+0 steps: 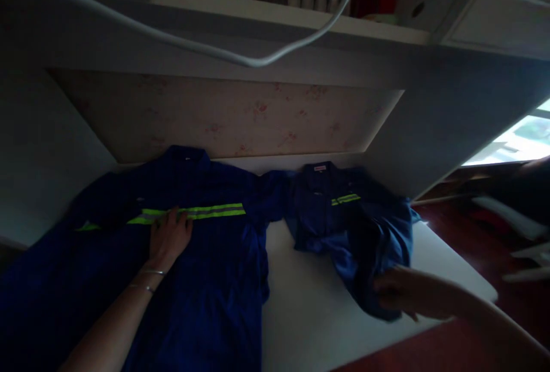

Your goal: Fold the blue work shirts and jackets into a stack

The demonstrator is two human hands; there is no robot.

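Note:
A dark blue work jacket (215, 257) with a yellow-green and grey reflective stripe lies spread out at the left, its collar toward the wall panel. My left hand (169, 234) rests on its chest at the stripe, fingers stretched over the cloth; it wears bracelets at the wrist. To the right lies a second blue work jacket (318, 211), bunched, with a label in its collar and a short reflective stripe. Its lower part is folded and partly lifted. At that lower edge, my right hand (399, 292) is closed on the fabric, slightly blurred.
Both jackets lie on a white tabletop (301, 297) inside a cabinet recess. A flower-patterned panel (258, 114) closes the back. Overhead runs a shelf (279, 14) with boxes and containers, and a white cable (253, 62) hangs before it. Reddish floor (455, 337) shows at the right.

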